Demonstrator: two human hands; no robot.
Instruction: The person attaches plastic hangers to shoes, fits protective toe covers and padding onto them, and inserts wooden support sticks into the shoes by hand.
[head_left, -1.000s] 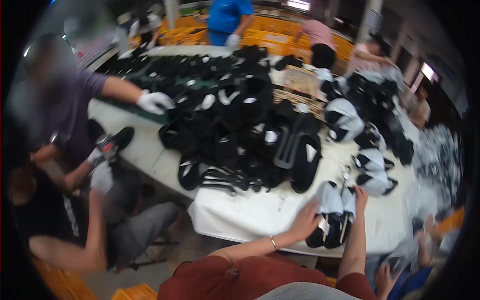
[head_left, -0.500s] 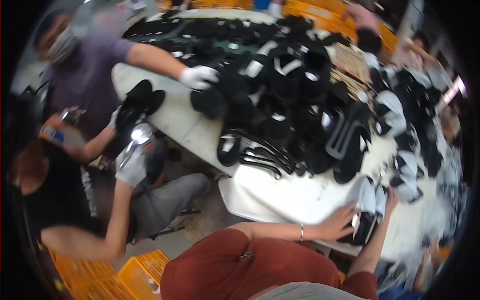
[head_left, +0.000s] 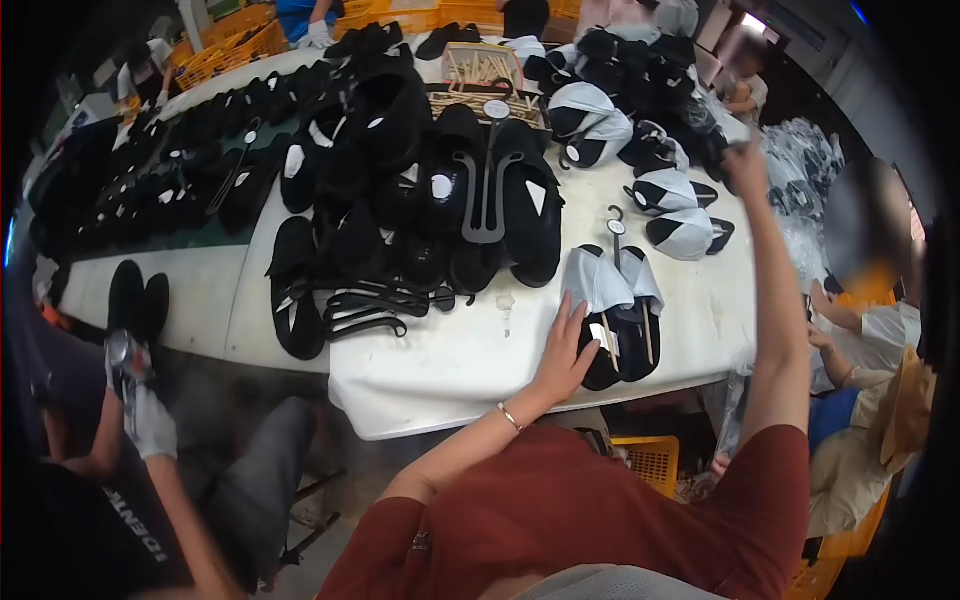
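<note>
A pair of black slippers (head_left: 630,372) lies at the table's front edge, white paper (head_left: 598,283) over the toes. A hanger hook (head_left: 617,228) stands out past the toes, and a thin wooden stick (head_left: 648,335) lies inside a slipper. My left hand (head_left: 562,358) rests on the pair's left side, fingers extended, close to a white label. Far to the right, my right hand (head_left: 745,167) reaches over the table edge beside black slippers (head_left: 708,145). Its fingers are blurred, so their grip is unclear.
Black slippers (head_left: 385,125) are heaped at centre, with a loose hanger (head_left: 487,205) on top. Wooden sticks (head_left: 485,68) fill a box behind. Paper-covered pairs (head_left: 680,232) lie to the right, near plastic-wrapped goods (head_left: 800,170). A co-worker's gloved hand (head_left: 150,420) is at left.
My view has swung right. My right hand has left the paper-covered pair and stretched out to the far right. My left hand stays on the pair.
</note>
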